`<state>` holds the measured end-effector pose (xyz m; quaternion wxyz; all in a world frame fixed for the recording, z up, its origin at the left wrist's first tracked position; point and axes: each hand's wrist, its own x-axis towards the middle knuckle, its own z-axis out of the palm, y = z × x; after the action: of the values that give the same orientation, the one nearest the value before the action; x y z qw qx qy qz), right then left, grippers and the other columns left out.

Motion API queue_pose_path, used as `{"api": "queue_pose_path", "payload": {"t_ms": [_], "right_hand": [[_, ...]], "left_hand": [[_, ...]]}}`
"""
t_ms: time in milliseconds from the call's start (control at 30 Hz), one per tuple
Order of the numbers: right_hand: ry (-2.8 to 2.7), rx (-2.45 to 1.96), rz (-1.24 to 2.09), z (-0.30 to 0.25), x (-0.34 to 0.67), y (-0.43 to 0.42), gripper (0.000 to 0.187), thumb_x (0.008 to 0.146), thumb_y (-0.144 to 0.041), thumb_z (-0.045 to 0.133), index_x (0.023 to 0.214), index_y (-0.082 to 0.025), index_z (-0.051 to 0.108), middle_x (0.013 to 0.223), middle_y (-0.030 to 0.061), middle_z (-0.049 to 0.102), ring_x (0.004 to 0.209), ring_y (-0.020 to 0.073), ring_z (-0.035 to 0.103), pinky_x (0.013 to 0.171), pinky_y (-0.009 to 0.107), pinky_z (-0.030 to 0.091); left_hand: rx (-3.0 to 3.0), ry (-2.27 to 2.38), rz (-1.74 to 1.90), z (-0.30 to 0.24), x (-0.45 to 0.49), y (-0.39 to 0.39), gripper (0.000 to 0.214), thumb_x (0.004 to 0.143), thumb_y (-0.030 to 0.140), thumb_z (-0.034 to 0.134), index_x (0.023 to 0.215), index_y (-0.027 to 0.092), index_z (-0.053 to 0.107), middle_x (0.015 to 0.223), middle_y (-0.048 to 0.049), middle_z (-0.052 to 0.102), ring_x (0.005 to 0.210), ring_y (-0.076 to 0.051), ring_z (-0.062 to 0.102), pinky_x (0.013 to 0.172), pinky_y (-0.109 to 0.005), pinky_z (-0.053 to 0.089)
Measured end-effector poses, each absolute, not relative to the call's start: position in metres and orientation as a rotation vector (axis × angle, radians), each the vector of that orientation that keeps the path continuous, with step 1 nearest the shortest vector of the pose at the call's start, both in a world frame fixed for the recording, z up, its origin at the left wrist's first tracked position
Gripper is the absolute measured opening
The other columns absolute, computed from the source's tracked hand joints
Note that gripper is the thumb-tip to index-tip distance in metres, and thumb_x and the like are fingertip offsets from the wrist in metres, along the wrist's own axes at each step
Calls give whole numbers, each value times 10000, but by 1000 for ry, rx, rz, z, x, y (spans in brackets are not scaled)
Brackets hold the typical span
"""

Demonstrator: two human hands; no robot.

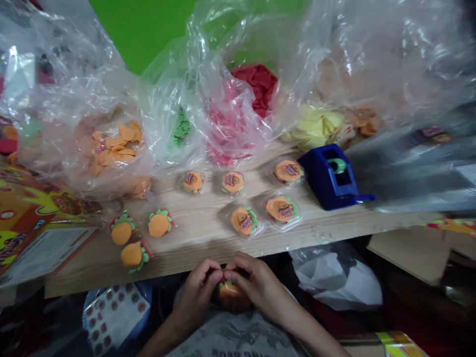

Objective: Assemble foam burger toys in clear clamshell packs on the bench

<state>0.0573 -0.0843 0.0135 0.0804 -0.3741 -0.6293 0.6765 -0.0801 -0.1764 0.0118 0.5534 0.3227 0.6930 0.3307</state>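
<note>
Both hands (pixel 226 290) sit just below the surface's near edge, fingers (pixel 211 272) curled shut around a burger-shaped toy (pixel 232 297). Along the far edge of the surface (pixel 208 238), clear plastic bags (pixel 208 59) hold orange pieces (pixel 115 148), pink pieces (pixel 226 131), yellow pieces (pixel 316 126) and green pieces (pixel 181 128). Blue tape dispenser (pixel 329 178) toward right. Five film-wrapped burgers (pixel 282 208) mid-surface; three unwrapped burgers (pixel 132 255) nearer left.
</note>
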Motion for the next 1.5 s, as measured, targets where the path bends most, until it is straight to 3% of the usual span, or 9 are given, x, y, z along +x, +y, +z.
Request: {"api": "queue_pose_path", "payload": {"t_ms": [433, 600, 700, 833, 967, 1100, 1200, 1367, 1500], "right_hand": [[-1476, -1124, 2149, 27, 10, -63, 299, 741, -475, 562, 671, -186, 539, 602, -14, 535, 555, 123, 476, 519, 239, 383], [-1656, -1087, 2020, 16, -28, -29, 183, 733, -331, 569, 616, -190, 567, 582, -19, 540, 569, 138, 486, 570, 260, 400], [-1719, -1127, 1863, 9, -45, -2, 147, 706, -174, 565, 560, -195, 554, 626, 15, 544, 746, 198, 527, 741, 320, 404], [-1686, -1103, 1831, 8, -53, -10, 179, 701, -95, 539, 799, -209, 636, 931, 68, 592, 1098, 248, 445, 979, 377, 291], [-1547, -1034, 2186, -7, -66, -64, 263, 719, -158, 561, 966, -209, 634, 706, 22, 606, 797, 215, 597, 834, 405, 446], [-1187, -949, 2556, -25, -81, -95, 649, 705, -247, 609, 1319, -212, 400, 775, -1, 647, 746, 172, 659, 779, 380, 516], [-975, -875, 2686, -20, -77, -94, 832, 678, -342, 674, 1403, -243, 279, 910, 16, 665, 866, 164, 673, 877, 371, 493], [-625, -814, 2764, 26, -48, -79, 877, 687, -312, 751, 1417, -297, 265, 988, 27, 686, 896, 175, 685, 901, 365, 491], [-526, -782, 2706, 60, -35, -66, 892, 685, -252, 765, 1419, -314, 262, 933, 0, 709, 835, 159, 699, 855, 329, 520]], "left_hand": [[710, 1786, 912, 34, -119, -171, 246, 805, 402, 475, 860, 176, 555, 802, -20, 590, 778, -164, 552, 721, -258, 448], [1070, 2170, 840, 37, -186, -145, 282, 875, 315, 371, 1005, 177, 580, 993, -64, 630, 935, -197, 568, 850, -313, 445], [1383, 2654, 520, 28, -240, -119, 307, 878, 212, 362, 1107, 121, 544, 1188, -151, 548, 1156, -260, 452, 1008, -409, 331], [1439, 2671, 324, 17, -285, -95, 239, 806, 136, 486, 1019, 128, 592, 1125, -174, 577, 1130, -315, 472, 989, -469, 323], [1417, 2631, 312, 16, -292, -93, 155, 825, 148, 466, 886, 131, 607, 951, -152, 639, 927, -278, 585, 835, -408, 434], [1416, 2547, 395, 25, -287, -102, 137, 837, 210, 483, 851, 166, 612, 784, -53, 670, 733, -190, 618, 708, -291, 470], [1456, 2490, 546, 42, -275, -112, 196, 857, 274, 471, 927, 179, 628, 897, -40, 691, 811, -165, 628, 771, -269, 480], [1543, 2330, 949, 80, -232, -131, 379, 876, 375, 473, 1203, 200, 548, 1155, -59, 618, 1023, -182, 583, 903, -321, 466], [1745, 2213, 964, 97, -193, -141, 328, 874, 359, 509, 1180, 256, 560, 1191, -58, 554, 1142, -194, 507, 974, -353, 425]]}}
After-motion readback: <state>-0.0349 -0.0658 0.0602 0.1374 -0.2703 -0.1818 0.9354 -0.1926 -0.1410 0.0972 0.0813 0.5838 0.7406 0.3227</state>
